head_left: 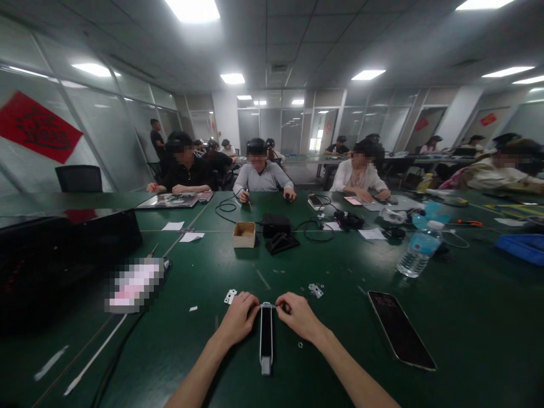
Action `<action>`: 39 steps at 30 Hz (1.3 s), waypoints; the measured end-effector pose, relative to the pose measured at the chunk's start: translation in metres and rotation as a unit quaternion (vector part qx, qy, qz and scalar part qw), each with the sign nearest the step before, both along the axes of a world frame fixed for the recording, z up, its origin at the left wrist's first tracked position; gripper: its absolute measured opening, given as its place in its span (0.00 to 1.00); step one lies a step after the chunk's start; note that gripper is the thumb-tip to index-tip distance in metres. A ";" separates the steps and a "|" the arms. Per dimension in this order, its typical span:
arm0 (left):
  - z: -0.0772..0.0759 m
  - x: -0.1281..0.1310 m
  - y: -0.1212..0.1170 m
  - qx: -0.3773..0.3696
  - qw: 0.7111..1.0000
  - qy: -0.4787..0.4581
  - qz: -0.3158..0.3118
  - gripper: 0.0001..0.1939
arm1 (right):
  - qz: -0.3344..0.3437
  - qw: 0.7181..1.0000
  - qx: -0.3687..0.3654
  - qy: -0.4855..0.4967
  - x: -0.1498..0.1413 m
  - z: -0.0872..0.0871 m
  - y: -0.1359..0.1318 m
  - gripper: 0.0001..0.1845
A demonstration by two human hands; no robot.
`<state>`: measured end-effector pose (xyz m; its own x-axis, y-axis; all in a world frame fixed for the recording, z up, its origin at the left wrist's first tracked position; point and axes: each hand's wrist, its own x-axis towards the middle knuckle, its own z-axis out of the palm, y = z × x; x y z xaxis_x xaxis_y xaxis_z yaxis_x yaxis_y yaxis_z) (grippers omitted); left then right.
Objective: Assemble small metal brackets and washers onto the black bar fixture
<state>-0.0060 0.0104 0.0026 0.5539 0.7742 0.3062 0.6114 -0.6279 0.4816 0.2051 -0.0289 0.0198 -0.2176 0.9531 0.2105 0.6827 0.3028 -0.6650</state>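
Note:
A long, narrow grey frame (266, 367) with a dark middle lies on the green table, pointing away from me. At its far end, my left hand (241, 315) pinches the left side with thumb and fingers. My right hand (297, 315) is closed at the right side of that same end. Any small part between the fingertips is too small to make out. Just beyond my left hand lies a silvery metal plate with holes (230, 296). Another such plate (315, 290) is beyond my right hand, with small rings around it. A single small ring (300, 344) lies near my right wrist.
To the right are a phone (402, 330) and a water bottle (419, 252). Ahead stand a small open box (244, 236) and a black device (276, 225) with cables. A screen (63, 243) and a blurred-out object (136, 285) are on the left. Several people sit opposite.

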 end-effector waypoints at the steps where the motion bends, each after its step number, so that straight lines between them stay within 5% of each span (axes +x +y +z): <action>1: 0.001 0.000 0.000 0.000 1.000 0.000 0.000 0.07 | 0.001 1.000 -0.002 -0.004 0.000 0.000 0.000 0.08; 13: 0.003 -0.001 -0.003 -0.021 1.000 -0.006 0.001 0.08 | -0.009 0.999 -0.041 0.012 -0.004 0.005 -0.003 0.08; 25: 0.004 0.002 -0.004 0.000 1.000 0.004 -0.001 0.08 | 0.009 1.000 -0.004 0.008 -0.004 0.003 -0.003 0.10; 28: 0.006 0.001 -0.004 -0.006 1.000 0.010 -0.001 0.08 | -0.003 1.000 0.012 -0.020 0.015 0.010 -0.001 0.12; 32: 0.008 0.001 -0.002 -0.019 1.000 0.016 -0.005 0.09 | -0.116 0.991 0.034 -0.053 0.061 0.014 0.005 0.13; 39: 0.007 0.002 0.004 -0.009 1.000 0.013 -0.015 0.11 | -0.235 0.968 0.031 -0.079 0.124 0.001 0.004 0.13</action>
<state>-0.0039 0.0147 0.0092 0.5854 0.7620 0.2768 0.6045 -0.6377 0.4774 0.3288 -0.0245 0.0205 0.2036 0.9412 0.2696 0.8466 -0.0309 -0.5314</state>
